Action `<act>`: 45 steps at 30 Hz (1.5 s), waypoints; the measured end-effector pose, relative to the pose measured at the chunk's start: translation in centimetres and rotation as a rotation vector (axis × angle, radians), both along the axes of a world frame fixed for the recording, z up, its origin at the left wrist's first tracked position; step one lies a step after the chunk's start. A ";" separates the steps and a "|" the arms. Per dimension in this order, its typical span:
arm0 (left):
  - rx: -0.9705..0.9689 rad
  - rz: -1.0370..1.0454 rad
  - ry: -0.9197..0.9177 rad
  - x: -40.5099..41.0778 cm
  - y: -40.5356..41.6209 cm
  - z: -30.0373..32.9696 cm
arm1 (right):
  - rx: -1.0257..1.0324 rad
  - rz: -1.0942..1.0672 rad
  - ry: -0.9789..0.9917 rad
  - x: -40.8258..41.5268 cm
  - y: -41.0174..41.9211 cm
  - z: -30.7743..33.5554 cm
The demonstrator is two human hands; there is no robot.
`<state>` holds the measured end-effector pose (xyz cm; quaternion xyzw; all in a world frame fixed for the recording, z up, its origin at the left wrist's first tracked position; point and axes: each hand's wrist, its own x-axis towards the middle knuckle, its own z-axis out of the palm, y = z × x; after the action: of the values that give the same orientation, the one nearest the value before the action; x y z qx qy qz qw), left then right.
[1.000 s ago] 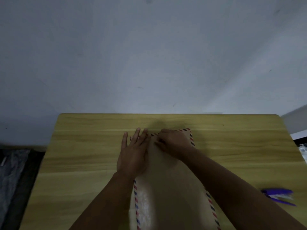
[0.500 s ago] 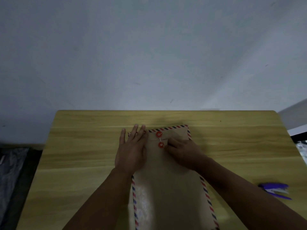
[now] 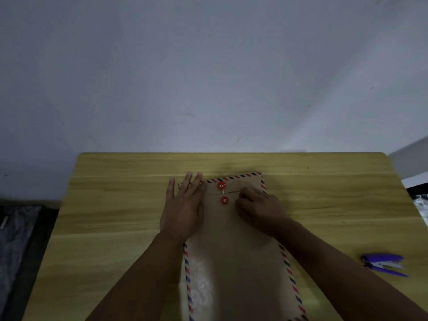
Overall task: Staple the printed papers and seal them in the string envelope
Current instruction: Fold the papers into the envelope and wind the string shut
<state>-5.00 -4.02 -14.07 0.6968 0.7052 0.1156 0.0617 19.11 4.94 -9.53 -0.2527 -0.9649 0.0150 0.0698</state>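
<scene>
Lying lengthwise at the centre of the wooden table (image 3: 111, 205), the brown string envelope (image 3: 238, 258) has its flap folded down, two red discs (image 3: 221, 186) near its top edge. The left hand (image 3: 183, 210) presses flat with fingers spread on its upper left corner. The right hand (image 3: 260, 209) pinches the thin string (image 3: 228, 195) right of the discs. A purple stapler (image 3: 382, 264) rests at lower right.

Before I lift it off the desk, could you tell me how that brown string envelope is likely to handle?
The envelope is large, thin and flat, so it will probably flex or droop if lifted by one end. It lies flush on the smooth wooden table, so a push should slide it easily; the left hand seems to be pinning it. It will probably feel light for its size.
</scene>
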 end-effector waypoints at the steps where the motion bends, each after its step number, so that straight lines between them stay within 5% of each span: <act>1: 0.001 0.002 -0.004 0.0 0.0 0.0 | -0.009 0.011 0.014 0.3 0.2 -0.1; 13: 0.045 0.009 -0.035 0.2 -0.1 0.2 | 0.020 0.278 0.054 -0.9 2.2 -0.1; 22: 0.036 0.010 -0.031 0.2 0.0 0.1 | 0.018 0.235 -0.036 -1.2 1.3 -0.1; 29: 0.026 0.011 -0.006 0.2 0.0 -0.1 | -0.040 -0.031 0.050 -1.5 -2.1 -0.8; 36: -0.008 -0.008 -0.008 0.2 0.0 0.3 | -0.444 -0.221 0.108 -3.2 -5.9 1.2; 40: -0.040 0.026 0.020 0.8 -0.4 2.2 | -0.456 -0.744 0.277 0.6 -6.6 2.8; 42: -0.028 0.074 0.048 1.8 -1.6 3.6 | -0.564 -1.053 0.115 2.5 -6.9 3.5; 45: -0.091 0.122 0.120 3.9 -4.0 4.7 | -0.684 -1.190 -0.069 3.6 -7.5 4.2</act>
<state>-1.11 -8.00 -9.42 0.6545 0.7534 0.0451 0.0439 22.67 -2.58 -5.35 -0.7479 -0.6047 0.2696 -0.0481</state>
